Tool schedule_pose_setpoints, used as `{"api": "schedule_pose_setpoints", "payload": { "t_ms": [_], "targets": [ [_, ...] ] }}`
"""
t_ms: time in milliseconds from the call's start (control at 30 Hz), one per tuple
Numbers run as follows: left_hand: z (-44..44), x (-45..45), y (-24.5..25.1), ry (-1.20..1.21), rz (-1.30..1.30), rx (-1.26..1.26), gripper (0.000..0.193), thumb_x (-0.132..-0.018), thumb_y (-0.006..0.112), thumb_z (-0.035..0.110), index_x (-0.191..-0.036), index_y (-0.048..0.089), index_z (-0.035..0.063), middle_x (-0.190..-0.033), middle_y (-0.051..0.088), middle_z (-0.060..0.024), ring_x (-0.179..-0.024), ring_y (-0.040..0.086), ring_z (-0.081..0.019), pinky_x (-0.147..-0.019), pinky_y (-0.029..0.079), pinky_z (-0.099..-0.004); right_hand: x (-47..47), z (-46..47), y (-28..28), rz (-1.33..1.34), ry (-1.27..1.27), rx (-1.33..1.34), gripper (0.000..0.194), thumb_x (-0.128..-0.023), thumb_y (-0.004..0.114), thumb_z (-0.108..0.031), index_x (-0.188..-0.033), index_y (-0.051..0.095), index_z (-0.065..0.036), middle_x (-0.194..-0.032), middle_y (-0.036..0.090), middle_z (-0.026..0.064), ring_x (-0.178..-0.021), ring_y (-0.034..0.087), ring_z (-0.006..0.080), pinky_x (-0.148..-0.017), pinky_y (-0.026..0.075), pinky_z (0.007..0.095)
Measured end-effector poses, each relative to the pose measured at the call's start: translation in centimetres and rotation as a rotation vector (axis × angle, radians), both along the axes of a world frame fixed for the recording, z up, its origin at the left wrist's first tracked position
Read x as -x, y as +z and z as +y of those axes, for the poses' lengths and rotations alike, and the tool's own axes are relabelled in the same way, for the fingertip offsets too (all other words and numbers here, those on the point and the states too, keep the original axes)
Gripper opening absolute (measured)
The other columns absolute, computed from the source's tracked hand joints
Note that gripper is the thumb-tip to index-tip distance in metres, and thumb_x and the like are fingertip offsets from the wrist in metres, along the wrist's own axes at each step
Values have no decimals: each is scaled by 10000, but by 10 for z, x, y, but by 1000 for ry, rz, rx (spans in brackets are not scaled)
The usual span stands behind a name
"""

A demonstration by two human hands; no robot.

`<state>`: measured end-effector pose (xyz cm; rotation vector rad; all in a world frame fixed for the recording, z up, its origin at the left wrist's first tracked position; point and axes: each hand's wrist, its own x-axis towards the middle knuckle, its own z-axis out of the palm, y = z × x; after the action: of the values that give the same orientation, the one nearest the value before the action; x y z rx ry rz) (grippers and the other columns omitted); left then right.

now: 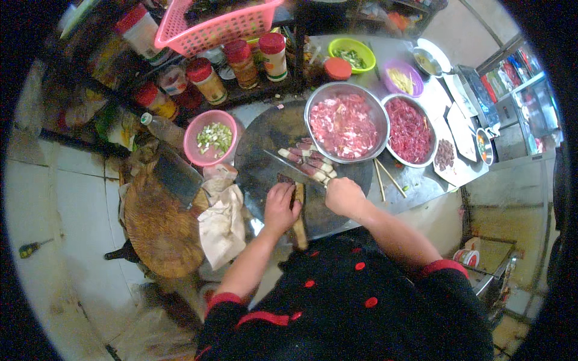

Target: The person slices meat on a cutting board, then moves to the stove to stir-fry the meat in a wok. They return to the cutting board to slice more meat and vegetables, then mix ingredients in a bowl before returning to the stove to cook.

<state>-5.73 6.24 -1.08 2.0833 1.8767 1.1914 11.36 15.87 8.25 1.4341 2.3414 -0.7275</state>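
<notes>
My right hand [345, 197] is closed around the handle of a kitchen knife [295, 168], whose blade points up and left across a dark round chopping board [266, 131]. Beyond the blade lie chunks of cured meat [316, 162] with pale fat and dark red lean. My left hand [281, 207] rests on a long strip of cured meat [299, 225] with a dark side and a yellowish edge, which runs towards my body. The left fingertips lie over its far part. A large steel bowl of sliced raw meat [345, 124] overlaps the board's far right edge.
A pink basket of chopped green vegetable [211, 138], a cloth [222, 225] and a cleaver [178, 176] on a wooden block [162, 225] are at left. Right are a bowl of red meat [410, 131] and chopsticks [390, 178]. Seasoning jars [206, 81] stand behind.
</notes>
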Motion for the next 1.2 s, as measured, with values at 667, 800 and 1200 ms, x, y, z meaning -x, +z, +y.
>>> {"api": "schedule_pose_setpoints", "payload": {
  "t_ms": [667, 800, 1200],
  "targets": [
    [5, 3, 6, -4, 2, 170, 266, -671, 611, 119, -893, 597, -27, -953, 575, -187, -944, 513, -381, -851, 440, -458, 47, -9, 27, -36, 192, 90, 216, -767, 547, -167, -790, 678, 4, -805, 657, 223, -770, 664, 350, -677, 545, 440],
    [5, 4, 0, -9, -51, 170, 330, -664, 613, 90, -963, 587, -48, -997, 576, -194, -992, 506, -389, -885, 432, -453, 25, -9, 20, -133, 235, 130, 231, -760, 542, -165, -839, 673, 7, -836, 659, 211, -769, 662, 363, -666, 547, 440],
    [5, 8, 2, -2, 16, 8, 358, -671, 625, 91, -999, 582, -47, -1019, 567, -189, -1016, 501, -380, -910, 424, -446, 11, -17, 23, -101, 298, 9, 205, -752, 561, -153, -823, 685, -6, -844, 666, 177, -770, 666, 332, -679, 547, 426]
  ]
}}
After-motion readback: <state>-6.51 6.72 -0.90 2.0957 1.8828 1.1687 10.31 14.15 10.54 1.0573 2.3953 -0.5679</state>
